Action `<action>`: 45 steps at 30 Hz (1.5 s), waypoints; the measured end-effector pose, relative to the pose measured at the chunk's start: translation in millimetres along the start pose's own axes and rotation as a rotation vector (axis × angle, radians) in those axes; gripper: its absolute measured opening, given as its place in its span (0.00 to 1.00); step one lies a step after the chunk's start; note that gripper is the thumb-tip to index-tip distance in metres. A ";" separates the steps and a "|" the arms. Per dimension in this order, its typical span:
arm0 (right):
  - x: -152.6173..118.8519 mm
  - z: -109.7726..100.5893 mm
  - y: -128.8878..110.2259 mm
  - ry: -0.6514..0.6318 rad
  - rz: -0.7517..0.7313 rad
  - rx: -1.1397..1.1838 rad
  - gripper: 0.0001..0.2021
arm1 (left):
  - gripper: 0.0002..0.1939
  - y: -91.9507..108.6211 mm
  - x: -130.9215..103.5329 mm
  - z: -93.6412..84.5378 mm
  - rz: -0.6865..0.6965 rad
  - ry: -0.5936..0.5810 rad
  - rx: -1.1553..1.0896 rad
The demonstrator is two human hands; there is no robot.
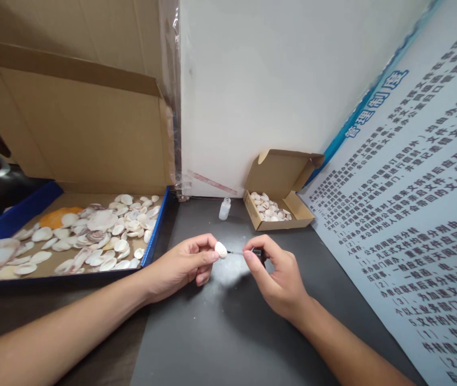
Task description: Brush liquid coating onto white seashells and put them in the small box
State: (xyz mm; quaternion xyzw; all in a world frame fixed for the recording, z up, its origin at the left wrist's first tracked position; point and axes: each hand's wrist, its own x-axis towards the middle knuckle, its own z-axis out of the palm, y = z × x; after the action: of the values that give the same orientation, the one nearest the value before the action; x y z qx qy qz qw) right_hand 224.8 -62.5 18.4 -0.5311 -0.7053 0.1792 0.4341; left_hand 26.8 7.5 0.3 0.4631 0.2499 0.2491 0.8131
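A small white seashell point(220, 250) with a few dark dots on its face is pinched between the thumb and fingers of my left hand point(190, 261). My right hand point(276, 273) grips a thin brush point(236, 252) with a dark tip, which points left and meets or nearly meets the shell's edge. Something black, perhaps the brush's cap handle, shows partly behind my right fingers. Beyond both hands a small translucent bottle point(224, 209) stands upright, with no cap on its neck.
On the left, a large blue-edged box point(156, 231) holds many loose shells point(103, 221) and has a raised cardboard lid point(87, 128). A smaller cardboard box point(280, 224) with shells stands back right. A white wall point(252, 96) and a printed board point(413, 203) bound the dark table point(196, 343).
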 end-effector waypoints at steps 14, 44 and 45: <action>-0.1 0.1 0.0 -0.027 0.000 0.002 0.06 | 0.15 0.6 -0.3 1.0 -0.012 -0.001 -0.007; -1.5 0.1 0.7 -0.064 -0.017 0.032 0.06 | 0.15 0.0 -0.1 0.3 -0.014 0.008 -0.018; -1.3 0.8 1.1 -0.053 -0.009 0.028 0.05 | 0.15 0.0 -0.2 0.2 -0.012 0.009 -0.019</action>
State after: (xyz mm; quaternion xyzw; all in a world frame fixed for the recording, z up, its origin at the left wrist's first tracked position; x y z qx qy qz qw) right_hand 224.8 -63.1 16.6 -0.5169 -0.7164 0.2011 0.4233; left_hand 26.8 7.2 0.4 0.4528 0.2540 0.2484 0.8178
